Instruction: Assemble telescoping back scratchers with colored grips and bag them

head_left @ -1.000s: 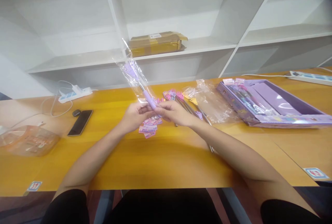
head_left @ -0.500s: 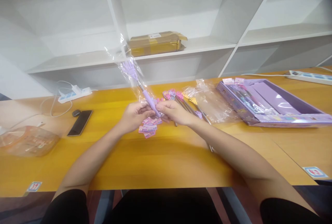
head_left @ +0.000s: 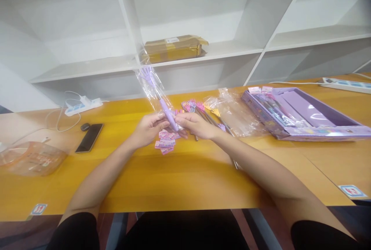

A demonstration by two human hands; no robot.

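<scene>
A purple back scratcher with a hand-shaped head tilts up and to the left inside a clear plastic bag. My left hand is closed on the bagged handle from the left. From the other side my right hand pinches the handle's lower end and the bag there. Small pink printed cards lie in a pile on the table just below my hands. Several back scratchers with coloured hand-shaped heads rest to the right, partly hidden by my right hand and forearm.
Clear plastic bags lie right of the back scratchers, beside a purple display box holding packaged items. At left are a phone, a power strip and an orange translucent bag. A taped carton sits on the shelf behind.
The bagged back scratcher's head has shifted slightly right, and the bag's loose top has swung the same way. Both hands stay nearly in place, still holding the handle.
</scene>
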